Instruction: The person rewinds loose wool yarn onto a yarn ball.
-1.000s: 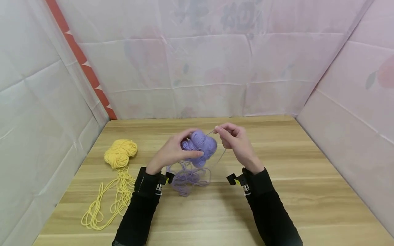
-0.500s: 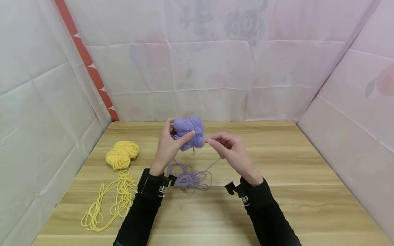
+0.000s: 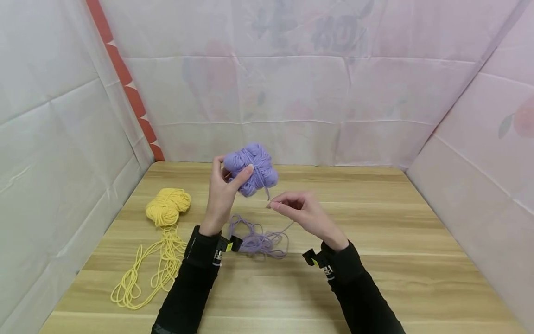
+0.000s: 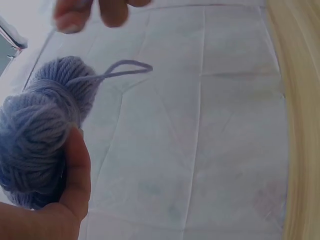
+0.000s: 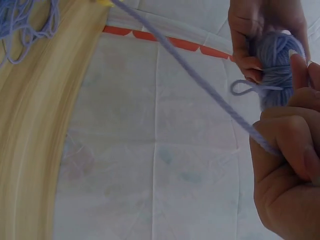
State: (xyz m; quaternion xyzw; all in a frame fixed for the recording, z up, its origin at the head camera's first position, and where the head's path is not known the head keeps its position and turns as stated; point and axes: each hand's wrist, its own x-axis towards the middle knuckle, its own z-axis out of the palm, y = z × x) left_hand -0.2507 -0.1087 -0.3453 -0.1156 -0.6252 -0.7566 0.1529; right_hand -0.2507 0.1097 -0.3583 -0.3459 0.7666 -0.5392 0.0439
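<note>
A purple ball (image 3: 259,163) is gripped by the left hand (image 3: 221,195); the strand (image 5: 200,80) pinched by the right hand (image 3: 302,213) is best kept lightly taut.

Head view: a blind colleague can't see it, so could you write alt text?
The left hand holds a purple yarn ball above a wooden table; the right hand holds a purple strand. Loose purple yarn lies on the table, with a yellow yarn ball and yellow strands at left.
</note>
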